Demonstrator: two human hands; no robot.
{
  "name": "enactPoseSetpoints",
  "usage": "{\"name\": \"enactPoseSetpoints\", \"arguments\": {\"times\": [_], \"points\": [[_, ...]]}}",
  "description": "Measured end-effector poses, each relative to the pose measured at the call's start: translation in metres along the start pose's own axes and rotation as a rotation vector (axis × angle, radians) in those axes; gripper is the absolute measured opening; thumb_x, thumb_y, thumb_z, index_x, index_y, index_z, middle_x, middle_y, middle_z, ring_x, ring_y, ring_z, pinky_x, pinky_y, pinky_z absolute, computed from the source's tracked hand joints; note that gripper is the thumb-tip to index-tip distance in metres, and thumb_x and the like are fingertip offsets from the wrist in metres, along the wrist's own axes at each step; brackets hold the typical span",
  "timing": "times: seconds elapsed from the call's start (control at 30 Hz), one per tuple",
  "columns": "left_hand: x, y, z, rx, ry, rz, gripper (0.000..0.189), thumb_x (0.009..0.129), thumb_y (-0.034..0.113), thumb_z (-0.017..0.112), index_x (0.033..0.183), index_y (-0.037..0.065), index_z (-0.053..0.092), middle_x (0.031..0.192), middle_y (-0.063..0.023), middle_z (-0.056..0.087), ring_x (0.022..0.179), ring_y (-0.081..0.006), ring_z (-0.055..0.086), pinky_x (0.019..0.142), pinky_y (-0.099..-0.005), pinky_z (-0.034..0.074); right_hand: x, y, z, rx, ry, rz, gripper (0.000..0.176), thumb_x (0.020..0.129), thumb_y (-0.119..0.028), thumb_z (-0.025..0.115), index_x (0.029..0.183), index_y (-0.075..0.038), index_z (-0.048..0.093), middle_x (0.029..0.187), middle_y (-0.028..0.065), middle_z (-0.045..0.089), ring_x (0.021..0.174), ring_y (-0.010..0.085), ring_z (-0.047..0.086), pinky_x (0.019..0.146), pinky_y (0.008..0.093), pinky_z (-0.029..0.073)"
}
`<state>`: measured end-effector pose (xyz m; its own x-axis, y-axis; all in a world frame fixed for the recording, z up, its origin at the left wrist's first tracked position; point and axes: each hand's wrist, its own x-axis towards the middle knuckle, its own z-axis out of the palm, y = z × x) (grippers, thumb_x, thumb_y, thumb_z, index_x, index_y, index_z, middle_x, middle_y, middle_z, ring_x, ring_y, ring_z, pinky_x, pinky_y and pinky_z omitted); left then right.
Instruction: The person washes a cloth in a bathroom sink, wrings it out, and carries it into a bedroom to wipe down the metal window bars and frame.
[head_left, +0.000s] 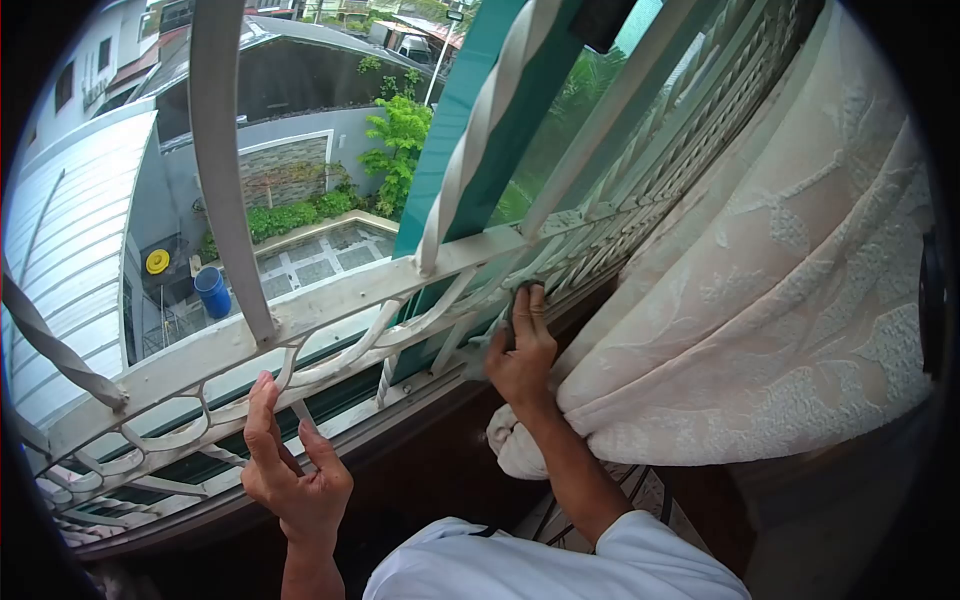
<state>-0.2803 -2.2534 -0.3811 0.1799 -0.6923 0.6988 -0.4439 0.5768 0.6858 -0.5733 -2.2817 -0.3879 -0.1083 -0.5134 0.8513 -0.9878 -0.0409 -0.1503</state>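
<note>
White grille (pixel 350 298), right hand (pixel 523 365), its contact unclear

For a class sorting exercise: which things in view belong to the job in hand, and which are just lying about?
Apparently in the job:
white window grille
right hand, at the grille; anything held is unclear
left hand, raised close by

Just there:
patterned curtain
blue barrel, outside
leafy tree, outside
</note>
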Motion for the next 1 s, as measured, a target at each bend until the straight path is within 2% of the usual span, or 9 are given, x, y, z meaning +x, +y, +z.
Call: {"name": "enactPoseSetpoints", "arguments": {"times": [0.23,0.37,0.43,0.5,0.63,0.73,0.87,0.93,1.0], "points": [[0.004,0.000,-0.002,0.037,-0.013,0.039,0.053,0.081,-0.012,0.056,0.133,-0.005,0.050,0.133,-0.0277,0.060,0.124,-0.0376,0.061,0.106,-0.0398,0.050,0.030,0.017,-0.035,0.529,-0.078,0.120,0.037,0.085,0.005,0.057,0.121,0.009,0.065,0.122,0.0262,0.068,0.118,0.0328,0.066,0.102,0.0334,0.049],[0.004,-0.001,-0.007,0.037,-0.048,0.081,0.053,0.080,-0.012,0.056,0.132,-0.007,0.049,0.131,-0.0303,0.059,0.124,-0.0432,0.059,0.106,-0.0452,0.050,0.050,0.019,-0.019,0.166,-0.292,-0.043,0.038,0.079,0.004,0.058,0.116,0.007,0.068,0.120,0.0241,0.069,0.117,0.0319,0.067,0.098,0.0330,0.050],[0.003,-0.002,-0.004,0.072,-0.032,0.091,0.054,0.079,-0.012,0.056,0.132,-0.007,0.049,0.131,-0.0298,0.059,0.123,-0.0441,0.059,0.107,-0.0450,0.050,0.062,0.017,-0.016,0.273,-0.396,0.035,0.040,0.076,0.003,0.058,0.114,0.009,0.067,0.118,0.0247,0.070,0.116,0.0325,0.067,0.098,0.0319,0.050],[0.003,0.001,-0.001,0.077,-0.025,0.099,0.055,0.078,-0.013,0.057,0.132,-0.007,0.049,0.130,-0.0300,0.059,0.122,-0.0440,0.061,0.106,-0.0437,0.050,0.070,0.006,-0.026,0.510,-0.612,0.464,0.042,0.079,0.005,0.055,0.119,0.011,0.065,0.117,0.0240,0.070,0.117,0.0329,0.067,0.099,0.0312,0.049],[0.003,0.002,0.007,0.105,0.004,0.100,0.056,0.078,-0.012,0.057,0.133,-0.007,0.048,0.130,-0.0298,0.060,0.122,-0.0435,0.061,0.105,-0.0424,0.051,0.022,0.000,-0.022,0.703,-0.300,0.351,0.044,0.084,0.005,0.055,0.127,0.012,0.060,0.126,0.0281,0.065,0.121,0.0345,0.064,0.100,0.0334,0.049],[0.001,-0.001,0.005,0.108,-0.002,0.081,0.057,0.078,-0.012,0.058,0.134,-0.008,0.047,0.130,-0.0303,0.059,0.123,-0.0433,0.060,0.104,-0.0423,0.052,-0.004,-0.011,-0.006,0.356,-0.133,0.081,0.046,0.090,0.000,0.058,0.134,0.013,0.054,0.139,0.0379,0.050,0.129,0.0455,0.054,0.102,0.0418,0.049],[0.000,0.000,0.004,0.101,-0.007,0.069,0.059,0.078,-0.010,0.059,0.135,-0.005,0.048,0.134,-0.0279,0.059,0.125,-0.0389,0.060,0.106,-0.0399,0.049,-0.010,-0.036,0.003,0.045,-0.056,-0.043,0.040,0.089,0.002,0.055,0.127,0.015,0.057,0.134,0.0395,0.053,0.127,0.0492,0.053,0.099,0.0460,0.052],[0.001,0.000,0.006,0.098,0.007,0.073,0.059,0.078,-0.009,0.060,0.136,-0.003,0.049,0.136,-0.0252,0.059,0.125,-0.0350,0.060,0.108,-0.0378,0.047,-0.007,-0.031,-0.002,0.109,-0.074,-0.025,0.039,0.089,0.002,0.055,0.126,0.014,0.058,0.132,0.0384,0.055,0.128,0.0470,0.054,0.100,0.0447,0.051],[0.000,0.000,0.007,0.185,0.032,0.131,0.061,0.078,-0.009,0.060,0.137,-0.003,0.049,0.138,-0.0236,0.059,0.109,-0.0301,0.071,0.094,-0.0332,0.056,-0.008,-0.019,-0.014,0.372,-0.087,0.097,0.037,0.091,0.001,0.055,0.126,0.013,0.061,0.127,0.0301,0.064,0.125,0.0384,0.060,0.102,0.0395,0.050]]}}
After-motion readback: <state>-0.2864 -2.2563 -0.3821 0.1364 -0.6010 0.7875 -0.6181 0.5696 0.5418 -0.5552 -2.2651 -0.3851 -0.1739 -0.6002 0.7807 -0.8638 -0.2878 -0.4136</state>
